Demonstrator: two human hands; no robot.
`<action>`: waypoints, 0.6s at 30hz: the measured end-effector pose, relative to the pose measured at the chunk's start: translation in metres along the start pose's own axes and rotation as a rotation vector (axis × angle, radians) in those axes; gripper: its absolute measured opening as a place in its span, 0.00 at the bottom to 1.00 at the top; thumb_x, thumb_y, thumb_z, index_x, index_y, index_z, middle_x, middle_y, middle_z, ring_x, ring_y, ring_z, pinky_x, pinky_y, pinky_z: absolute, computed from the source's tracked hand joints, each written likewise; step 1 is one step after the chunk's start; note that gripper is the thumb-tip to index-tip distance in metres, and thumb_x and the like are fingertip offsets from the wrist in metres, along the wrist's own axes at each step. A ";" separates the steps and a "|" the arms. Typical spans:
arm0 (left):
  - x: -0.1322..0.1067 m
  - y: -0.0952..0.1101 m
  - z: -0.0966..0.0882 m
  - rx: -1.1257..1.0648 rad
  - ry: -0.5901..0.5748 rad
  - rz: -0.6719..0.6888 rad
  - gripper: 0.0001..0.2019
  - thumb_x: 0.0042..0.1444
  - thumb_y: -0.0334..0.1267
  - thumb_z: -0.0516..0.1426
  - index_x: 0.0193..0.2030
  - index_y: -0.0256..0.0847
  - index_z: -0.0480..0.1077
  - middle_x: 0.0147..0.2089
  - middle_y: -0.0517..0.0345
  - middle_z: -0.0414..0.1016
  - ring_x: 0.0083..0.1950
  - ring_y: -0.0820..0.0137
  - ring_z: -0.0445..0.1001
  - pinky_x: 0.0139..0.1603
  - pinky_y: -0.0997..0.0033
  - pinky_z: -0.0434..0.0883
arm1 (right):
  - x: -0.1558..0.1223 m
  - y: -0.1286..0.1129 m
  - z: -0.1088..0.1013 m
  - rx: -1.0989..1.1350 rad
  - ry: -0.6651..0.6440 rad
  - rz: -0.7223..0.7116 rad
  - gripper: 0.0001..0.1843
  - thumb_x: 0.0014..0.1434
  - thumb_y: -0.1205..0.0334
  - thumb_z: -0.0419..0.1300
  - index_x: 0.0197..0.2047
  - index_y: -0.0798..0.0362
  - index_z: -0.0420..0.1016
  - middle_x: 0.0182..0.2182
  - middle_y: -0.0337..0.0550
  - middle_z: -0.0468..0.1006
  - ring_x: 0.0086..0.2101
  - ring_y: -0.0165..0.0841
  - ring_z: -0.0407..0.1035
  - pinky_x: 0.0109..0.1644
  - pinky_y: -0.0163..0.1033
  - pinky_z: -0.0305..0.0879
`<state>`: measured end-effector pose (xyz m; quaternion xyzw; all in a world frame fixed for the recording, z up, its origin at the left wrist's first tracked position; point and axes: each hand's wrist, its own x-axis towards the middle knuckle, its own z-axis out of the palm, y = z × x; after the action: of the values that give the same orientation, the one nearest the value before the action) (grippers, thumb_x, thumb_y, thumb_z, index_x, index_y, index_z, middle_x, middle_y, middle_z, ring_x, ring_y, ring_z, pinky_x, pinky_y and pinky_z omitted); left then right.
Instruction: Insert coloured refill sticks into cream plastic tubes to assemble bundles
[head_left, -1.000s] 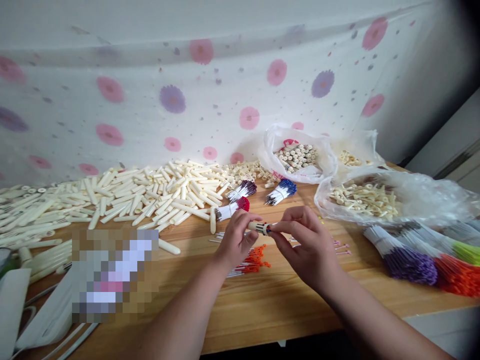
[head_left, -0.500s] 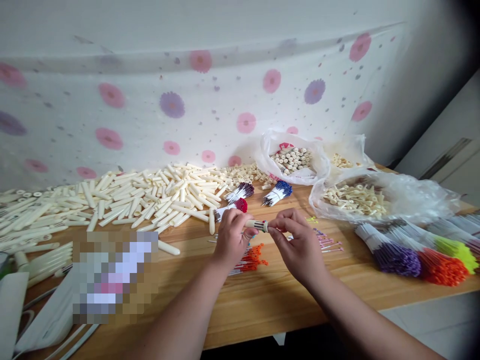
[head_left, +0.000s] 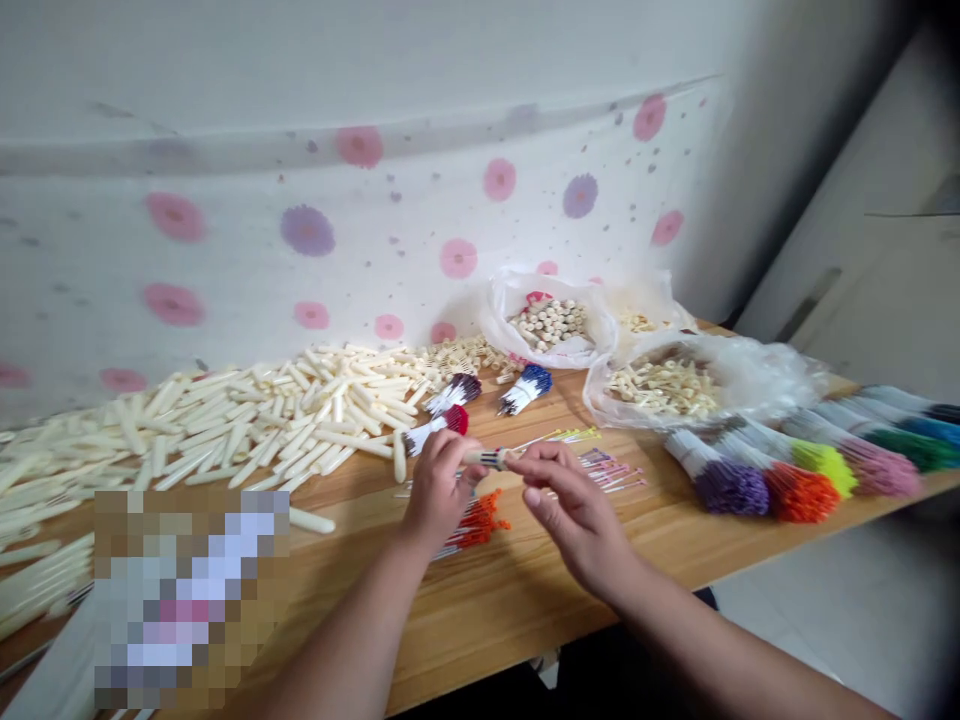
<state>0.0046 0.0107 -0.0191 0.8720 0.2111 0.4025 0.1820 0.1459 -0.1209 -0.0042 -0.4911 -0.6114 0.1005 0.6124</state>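
Observation:
My left hand [head_left: 436,487] is closed around a cream pen barrel [head_left: 486,459], held level above the wooden table [head_left: 525,590]. My right hand [head_left: 571,510] pinches at the barrel's right end with thumb and fingers; whether a thin refill is between them is too blurred to tell. Under the hands lies a small bunch of orange-tipped refills [head_left: 474,525]. Loose pink refills [head_left: 611,470] and yellow ones [head_left: 566,436] lie just right of the hands.
A big heap of cream barrels [head_left: 247,425] covers the left. Red, dark and blue refill bundles [head_left: 525,388] lie behind the hands. Plastic bags of small cream parts [head_left: 667,385] sit back right. Purple, orange and green refill bundles [head_left: 780,475] lie near the right edge.
The view has swung right and blurred, showing more refill bundles on the right. Both hands stay on the barrel; the right-hand fingers have shifted slightly at its end.

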 end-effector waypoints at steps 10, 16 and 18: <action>-0.002 -0.018 0.006 -0.343 -0.006 -0.297 0.29 0.53 0.67 0.44 0.30 0.40 0.66 0.27 0.59 0.66 0.30 0.68 0.65 0.32 0.70 0.65 | -0.047 0.047 -0.171 -0.964 0.207 -0.170 0.11 0.55 0.69 0.59 0.43 0.52 0.73 0.37 0.48 0.73 0.38 0.37 0.68 0.39 0.45 0.68; -0.001 -0.023 0.007 -0.334 -0.068 -0.349 0.22 0.49 0.61 0.55 0.30 0.41 0.66 0.26 0.60 0.66 0.27 0.69 0.64 0.27 0.70 0.65 | -0.078 0.061 -0.317 -1.352 0.484 0.127 0.08 0.55 0.62 0.60 0.37 0.53 0.78 0.35 0.50 0.76 0.36 0.38 0.70 0.39 0.43 0.66; 0.001 -0.025 0.009 -0.271 -0.089 -0.354 0.18 0.49 0.56 0.57 0.26 0.41 0.65 0.23 0.62 0.65 0.26 0.70 0.63 0.25 0.72 0.64 | -0.085 0.063 -0.352 -1.376 0.495 0.243 0.07 0.52 0.61 0.62 0.34 0.52 0.79 0.32 0.50 0.77 0.32 0.35 0.70 0.34 0.40 0.63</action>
<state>0.0063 0.0308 -0.0361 0.8056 0.2968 0.3502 0.3744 0.4546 -0.3197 -0.0239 -0.8364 -0.3216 -0.3517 0.2708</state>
